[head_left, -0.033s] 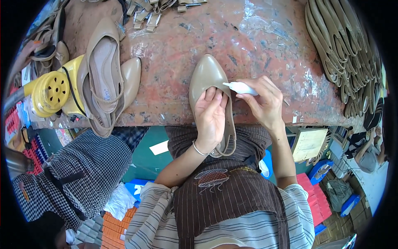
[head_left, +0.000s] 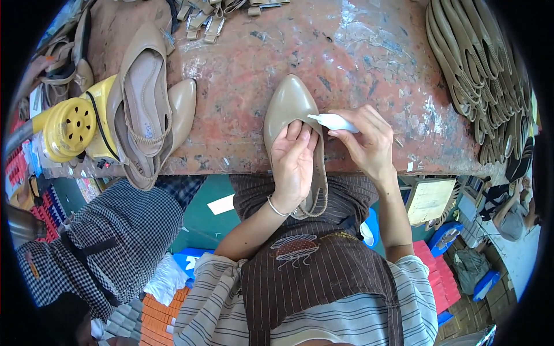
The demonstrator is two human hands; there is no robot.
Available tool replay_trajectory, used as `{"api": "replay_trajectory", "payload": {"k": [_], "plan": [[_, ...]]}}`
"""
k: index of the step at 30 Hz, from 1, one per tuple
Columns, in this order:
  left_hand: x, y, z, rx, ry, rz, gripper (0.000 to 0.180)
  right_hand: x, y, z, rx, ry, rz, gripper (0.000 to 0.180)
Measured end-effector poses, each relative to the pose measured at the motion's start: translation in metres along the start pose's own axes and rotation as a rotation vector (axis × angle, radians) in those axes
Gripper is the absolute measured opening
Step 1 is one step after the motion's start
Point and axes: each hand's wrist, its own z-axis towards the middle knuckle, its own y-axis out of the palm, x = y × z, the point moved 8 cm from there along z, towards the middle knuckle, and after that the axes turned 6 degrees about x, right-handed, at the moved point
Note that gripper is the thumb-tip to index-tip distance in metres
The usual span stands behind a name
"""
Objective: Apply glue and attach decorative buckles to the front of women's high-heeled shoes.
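A beige pointed slingback shoe lies on the stained reddish workbench, toe pointing away from me and heel strap hanging over the front edge. My left hand lies flat over the shoe's opening, fingers pressing inside it. My right hand, just right of the shoe, grips a small white squeeze bottle. The bottle's nozzle points left at the rim of the shoe's opening, close to my left fingertips.
Two more beige shoes lie at the bench's left beside a yellow round device. Stacked beige soles line the right edge. Strap and buckle pieces lie at the back. A person in checked clothing sits at my lower left.
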Motion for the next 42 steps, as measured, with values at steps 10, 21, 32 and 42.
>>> {"api": "replay_trajectory", "payload": {"k": [10,21,32,42], "plan": [[0.004,-0.001,0.001,0.108,-0.074,0.064,0.022,-0.005,0.009,0.010,-0.083,-0.032,-0.144,0.022],[0.001,-0.006,0.001,0.127,-0.090,0.087,0.019,-0.011,0.011,0.015,-0.155,-0.040,-0.234,0.019],[0.002,-0.003,0.002,0.100,-0.081,0.081,0.019,-0.018,0.011,0.020,-0.168,-0.045,-0.270,0.017],[0.001,-0.006,0.001,0.108,-0.076,0.107,0.030,-0.013,0.003,0.016,-0.173,-0.007,-0.288,0.016]]}}
